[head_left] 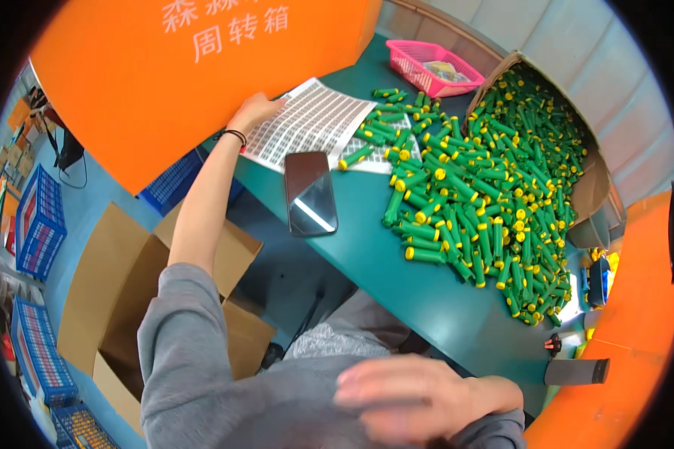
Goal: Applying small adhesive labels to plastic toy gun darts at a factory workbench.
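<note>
My left hand (257, 111) reaches to the far side of the table, next to the tall orange box. Its fingers are partly hidden and closed on the left edge of a white sheet of small printed labels (307, 123). Close to my chest is my right hand (412, 396), smeared by motion, so its fingers cannot be made out clearly. A dark smartphone (310, 194) lies at the table's near edge, below the sheet. Many green tubes with yellow ends (464, 187) are heaped to the right, some lying over the sheet and another label sheet (378, 159).
A tipped cardboard box (593, 176) spills the tubes onto the green table (382, 258). Behind stands a pink basket (427, 52). A grey cup (573, 372) lies at the right. The orange box (202, 82) borders the left; an open carton (105, 269) and blue crates (43, 224) stand below.
</note>
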{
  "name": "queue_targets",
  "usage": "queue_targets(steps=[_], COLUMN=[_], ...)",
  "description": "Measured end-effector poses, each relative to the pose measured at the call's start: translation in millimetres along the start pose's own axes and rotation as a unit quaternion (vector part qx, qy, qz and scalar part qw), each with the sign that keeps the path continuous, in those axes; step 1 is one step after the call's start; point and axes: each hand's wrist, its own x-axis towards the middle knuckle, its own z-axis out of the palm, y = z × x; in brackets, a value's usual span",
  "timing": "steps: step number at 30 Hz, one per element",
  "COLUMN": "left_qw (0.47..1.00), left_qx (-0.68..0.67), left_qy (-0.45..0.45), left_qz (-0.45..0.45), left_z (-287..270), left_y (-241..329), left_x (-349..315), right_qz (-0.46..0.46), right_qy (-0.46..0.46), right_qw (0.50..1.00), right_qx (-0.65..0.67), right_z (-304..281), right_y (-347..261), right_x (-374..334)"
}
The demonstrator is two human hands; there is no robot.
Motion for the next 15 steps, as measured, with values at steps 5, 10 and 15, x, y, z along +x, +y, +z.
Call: queue_targets(steps=[5,10,15], left_qw=[0.984,0.939,0.934], left_qx=[-0.165,-0.341,-0.33], left_qy=[0.03,0.036,0.035], left_qz=[-0.061,0.023,0.132], left_z=[17,-5,-36], left_y=[25,29,99], left_x=[25,38,28], right_qz=[0.24,0.269,0.289], right_qy=[0.182,0.243,0.287], right_qw=[0.952,0.931,0.913], right_qx=[-0.057,-0.046,-0.03], right_z=[-3,-13,-24], right_y=[41,74,91], right_x=[-48,-67,-72])
